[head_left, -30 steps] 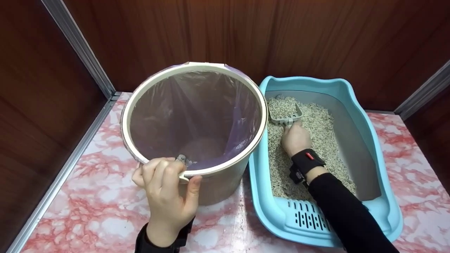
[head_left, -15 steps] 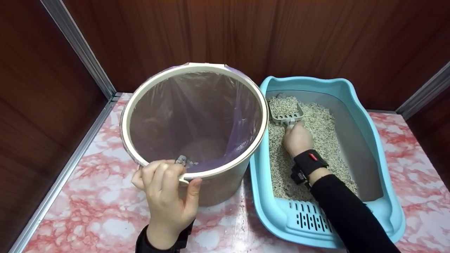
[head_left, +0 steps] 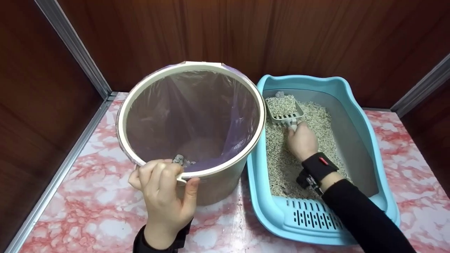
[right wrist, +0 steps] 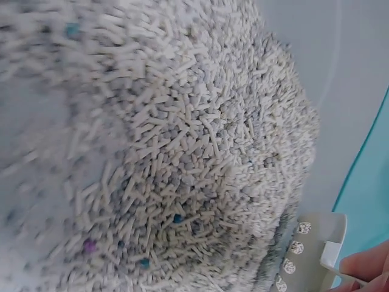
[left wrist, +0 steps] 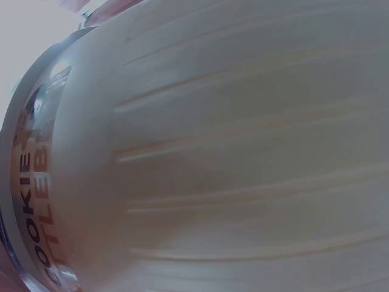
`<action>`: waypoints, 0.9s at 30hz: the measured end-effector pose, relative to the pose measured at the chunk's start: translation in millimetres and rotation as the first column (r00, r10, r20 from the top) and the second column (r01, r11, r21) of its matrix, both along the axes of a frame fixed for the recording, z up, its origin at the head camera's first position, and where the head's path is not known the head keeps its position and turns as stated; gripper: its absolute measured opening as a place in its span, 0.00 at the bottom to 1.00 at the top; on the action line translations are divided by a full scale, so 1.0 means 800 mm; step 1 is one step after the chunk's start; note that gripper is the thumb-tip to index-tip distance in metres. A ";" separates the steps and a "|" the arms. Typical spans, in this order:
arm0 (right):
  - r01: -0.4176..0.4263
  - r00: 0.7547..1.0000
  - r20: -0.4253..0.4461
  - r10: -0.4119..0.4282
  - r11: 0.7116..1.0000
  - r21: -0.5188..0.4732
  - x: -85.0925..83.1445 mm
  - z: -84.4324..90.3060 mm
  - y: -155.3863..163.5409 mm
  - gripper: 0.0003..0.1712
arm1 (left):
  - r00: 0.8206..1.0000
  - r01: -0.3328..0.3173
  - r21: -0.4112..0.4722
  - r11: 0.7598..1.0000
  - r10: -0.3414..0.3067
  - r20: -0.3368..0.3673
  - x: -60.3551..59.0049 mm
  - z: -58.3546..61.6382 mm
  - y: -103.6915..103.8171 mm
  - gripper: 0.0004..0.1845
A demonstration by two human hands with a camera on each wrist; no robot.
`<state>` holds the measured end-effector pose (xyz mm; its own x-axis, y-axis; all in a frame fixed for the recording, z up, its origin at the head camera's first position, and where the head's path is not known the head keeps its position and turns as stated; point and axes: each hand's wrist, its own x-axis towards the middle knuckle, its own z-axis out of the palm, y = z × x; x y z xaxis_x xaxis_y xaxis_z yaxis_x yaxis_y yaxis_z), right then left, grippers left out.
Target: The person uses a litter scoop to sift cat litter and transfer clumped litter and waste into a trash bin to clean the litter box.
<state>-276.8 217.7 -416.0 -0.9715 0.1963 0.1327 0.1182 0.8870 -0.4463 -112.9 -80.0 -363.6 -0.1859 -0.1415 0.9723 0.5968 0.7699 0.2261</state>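
Observation:
My left hand (head_left: 163,191) grips the front rim of a round trash can (head_left: 214,186), fingers over the edge and thumb outside. A thin purple bag lines the can, and a grey clump (head_left: 178,159) lies inside at the bottom. With my right hand (head_left: 303,141) I hold a grey litter scoop (head_left: 291,123) by its handle over the blue litter box (head_left: 258,196). Pale litter (head_left: 282,105) heaps in the scoop, with a grey clump (head_left: 280,94) at its far end. In the right wrist view, fingers (right wrist: 368,263) hold the scoop at the lower right corner.
Pellet litter (head_left: 286,165) covers the left and middle of the box; its grey floor (head_left: 355,151) shows at the right. A slotted step (head_left: 314,216) forms the front. Brown panels (head_left: 228,31) stand behind, above a red-and-white marbled surface (head_left: 91,196).
The scoop has come up out of the litter, filled with pellets and carrying a clump at its far end. My right hand has drawn slightly back; the left keeps its grip on the rim.

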 end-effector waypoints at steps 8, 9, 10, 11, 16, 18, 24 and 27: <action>-0.097 0.995 -0.005 0.097 0.995 -0.027 0.026 0.010 0.014 0.18 | 1.000 -0.004 0.011 1.000 0.004 -0.006 -0.001 0.001 -0.003 0.28; -0.101 0.995 0.001 0.101 0.994 -0.030 0.029 0.010 0.016 0.18 | 1.000 -0.004 0.012 1.000 0.004 -0.006 -0.001 0.001 -0.003 0.28; -0.108 0.994 0.012 0.109 0.994 -0.034 0.031 0.011 0.018 0.18 | 1.000 -0.004 0.012 1.000 0.004 -0.006 -0.001 0.001 -0.003 0.28; -0.117 0.993 0.028 0.118 0.992 -0.043 0.033 0.013 0.020 0.17 | 1.000 -0.005 0.012 1.000 0.005 -0.005 0.000 0.001 -0.004 0.28; -0.147 0.982 0.110 0.154 0.987 -0.067 0.039 0.028 0.031 0.17 | 1.000 -0.005 0.012 1.000 0.005 -0.004 0.000 0.001 -0.004 0.28; -0.160 0.976 0.139 0.169 0.984 -0.077 0.039 0.036 0.034 0.18 | 1.000 -0.005 0.012 1.000 0.005 -0.006 0.000 0.001 -0.004 0.28; -0.175 0.954 0.233 0.186 0.982 -0.069 0.033 0.057 0.039 0.17 | 1.000 0.000 0.014 1.000 0.000 -0.002 0.000 0.001 -0.003 0.27; -0.173 0.950 0.255 0.178 0.984 -0.045 0.029 0.062 0.039 0.16 | 1.000 -0.001 0.011 1.000 0.001 0.007 0.001 0.001 -0.003 0.27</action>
<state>-253.3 248.6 -366.4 -0.9916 0.0196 -0.1282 0.0747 0.8945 -0.4408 -111.7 -82.4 -362.8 -0.1922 -0.1523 0.9695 0.5949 0.7676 0.2385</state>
